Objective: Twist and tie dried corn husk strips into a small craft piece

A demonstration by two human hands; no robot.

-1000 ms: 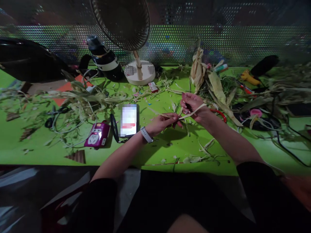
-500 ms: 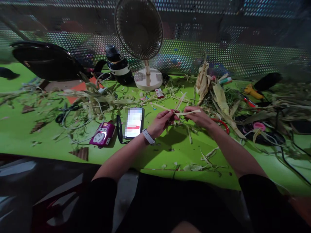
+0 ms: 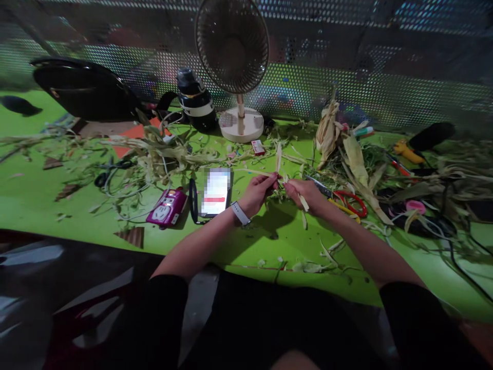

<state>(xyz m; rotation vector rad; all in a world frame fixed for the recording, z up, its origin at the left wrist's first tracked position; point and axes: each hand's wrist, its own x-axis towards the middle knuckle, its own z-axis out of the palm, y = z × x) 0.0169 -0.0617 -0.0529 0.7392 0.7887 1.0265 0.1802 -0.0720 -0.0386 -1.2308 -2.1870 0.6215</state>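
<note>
Pale strips of corn husk (image 3: 278,154) cross between my two hands above the green table. My left hand (image 3: 259,193), with a light watch band on its wrist, pinches the strips where they meet. Close beside it on the right, my right hand (image 3: 304,195) is closed on a strip whose end sticks out below the fingers. One long thin strip reaches out to the left over the lit phone (image 3: 215,191). The fingertips nearly touch, and the exact crossing of the strips is partly hidden by them.
A fan (image 3: 242,126) and a dark bottle (image 3: 198,105) stand at the back. A purple power adapter (image 3: 166,207) lies left of the phone. Red-handled scissors (image 3: 360,204), a dried husk bundle (image 3: 327,133) and a yellow tool (image 3: 409,152) lie on the right. Husk scraps are scattered about.
My right hand has drawn closer to my left, and its strip now points down instead of right. The upper strip stands more upright. The view has shifted slightly, and more of the scissors shows.
</note>
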